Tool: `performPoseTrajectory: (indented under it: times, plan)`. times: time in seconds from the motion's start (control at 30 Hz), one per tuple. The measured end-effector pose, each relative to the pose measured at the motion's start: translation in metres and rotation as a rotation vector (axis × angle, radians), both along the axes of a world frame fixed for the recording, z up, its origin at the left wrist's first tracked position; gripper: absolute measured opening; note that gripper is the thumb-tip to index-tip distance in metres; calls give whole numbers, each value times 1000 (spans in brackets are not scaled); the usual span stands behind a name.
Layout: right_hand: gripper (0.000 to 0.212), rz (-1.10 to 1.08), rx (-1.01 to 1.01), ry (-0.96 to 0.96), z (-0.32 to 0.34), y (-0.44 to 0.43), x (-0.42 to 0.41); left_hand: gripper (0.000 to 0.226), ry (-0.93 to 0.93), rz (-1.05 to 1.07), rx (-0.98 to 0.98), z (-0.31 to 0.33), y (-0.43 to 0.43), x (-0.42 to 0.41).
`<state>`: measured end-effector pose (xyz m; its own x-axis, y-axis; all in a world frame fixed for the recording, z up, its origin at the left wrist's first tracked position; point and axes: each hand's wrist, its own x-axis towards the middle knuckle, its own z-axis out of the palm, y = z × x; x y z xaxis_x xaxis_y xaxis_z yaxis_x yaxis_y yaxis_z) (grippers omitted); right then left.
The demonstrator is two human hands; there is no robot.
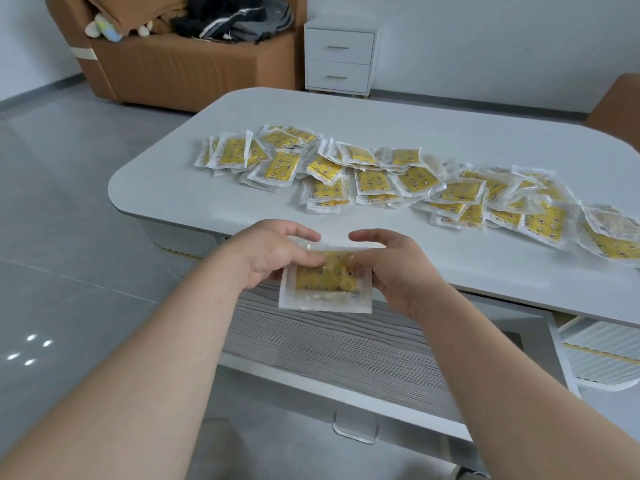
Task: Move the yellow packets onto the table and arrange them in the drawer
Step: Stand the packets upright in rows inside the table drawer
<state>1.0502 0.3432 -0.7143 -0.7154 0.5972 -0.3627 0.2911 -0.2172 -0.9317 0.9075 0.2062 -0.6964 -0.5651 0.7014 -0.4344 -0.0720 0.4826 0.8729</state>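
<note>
Both my hands hold a small stack of yellow packets point(325, 285) in clear wrappers above the open drawer point(346, 348), just in front of the table's near edge. My left hand point(270, 251) grips the stack's left side, thumb on top. My right hand point(391, 268) grips its right side. The drawer is pulled out under the white table point(381, 112); its grey wood-grain bottom shows and I see no packets lying in it. Many more yellow packets point(398, 181) lie scattered in a band across the tabletop, from the left middle to the right edge.
A brown sofa point(180, 64) with clothes and a soft toy stands at the back left. A white two-drawer cabinet point(339, 60) stands behind the table. A striped panel point(602, 355) shows at the right under the tabletop. Grey tiled floor lies to the left.
</note>
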Motion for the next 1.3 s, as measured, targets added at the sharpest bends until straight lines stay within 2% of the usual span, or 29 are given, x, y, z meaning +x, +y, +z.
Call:
performPoseTrajectory:
  times: [0.07,0.17,0.27,0.37,0.47,0.53,0.6,0.7,0.77,0.8,0.9,1.0,1.07,1.13,1.2,1.23,1.3]
  plan:
    - [36,-1,47,9,-3,-1,0,44,-35,-136,-51,0,-6,1]
    - [27,32,244,-49,-7,1,-3,34,-38,-250,-200,-8,-12,1]
    - [19,57,434,-128,-9,1,-6,24,185,-324,-502,-27,-14,-4]
    - [17,170,537,-175,-10,-4,-9,37,531,-544,-902,-47,-19,-5]
    - [16,315,645,-198,-14,-17,-14,41,573,-614,-1050,-62,-25,-9]
    - [18,392,747,-199,-17,-24,-17,34,599,-593,-1077,-69,-27,-12]
    - [18,432,813,-194,-20,-27,-21,16,644,-515,-1065,-80,-30,-21]
    - [20,435,838,-182,-19,-29,-27,14,649,-438,-1070,-82,-35,-27]
    - [22,401,850,-158,-16,-30,-33,45,635,-402,-1072,-87,-39,-30]
    - [23,368,871,-144,-14,-30,-36,49,631,-409,-1072,-89,-41,-29]
    - [27,272,1056,-137,-10,-25,-48,33,713,-452,-1149,-95,-45,-26]
    - [42,320,1261,-291,-12,-10,-58,37,855,-446,-1169,-99,-47,-20]
    - [57,400,1268,-428,-15,3,-61,40,883,-423,-1152,-96,-45,-18]
    - [67,444,1225,-508,-19,17,-65,32,808,-408,-1147,-83,-39,-18]
    - [69,436,1183,-539,-19,32,-73,8,704,-362,-1118,-64,-28,-23]
    - [68,437,1182,-551,-18,38,-80,9,663,-326,-1085,-55,-22,-24]
    - [65,478,1212,-568,-14,46,-96,15,702,-238,-953,-39,-10,-24]
